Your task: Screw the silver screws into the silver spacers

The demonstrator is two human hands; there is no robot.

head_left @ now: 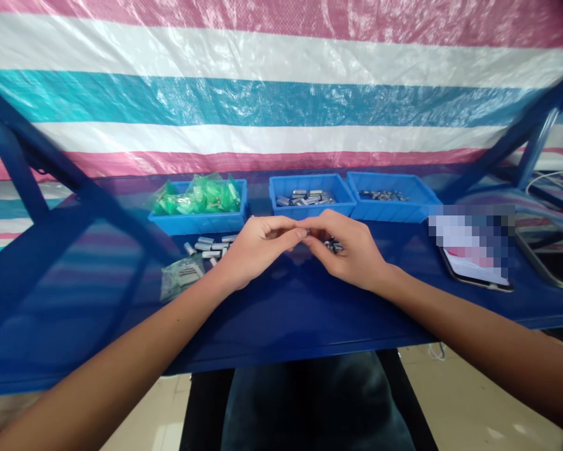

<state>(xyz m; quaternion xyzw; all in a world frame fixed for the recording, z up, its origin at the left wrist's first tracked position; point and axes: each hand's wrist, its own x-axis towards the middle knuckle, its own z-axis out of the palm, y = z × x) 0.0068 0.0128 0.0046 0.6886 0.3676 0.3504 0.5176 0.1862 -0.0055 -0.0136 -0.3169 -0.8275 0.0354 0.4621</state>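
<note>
Left hand (253, 250) pinched shut, fingertips met right hand (351, 254) (thing between too small to see). Right hand curled around metal pieces (334, 245): probably hard, light, slippery; pinch sides.

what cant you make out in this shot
Head view only:
- What the left hand and right hand pinch between them: hidden by the fingertips.
- Metal pieces by the right hand: partly covered by it.
- Phone screen: blocked by a pixelated patch.
- Parts in the far right tray: too small to tell.
- Dark slab at right: cut off by the edge.
</note>
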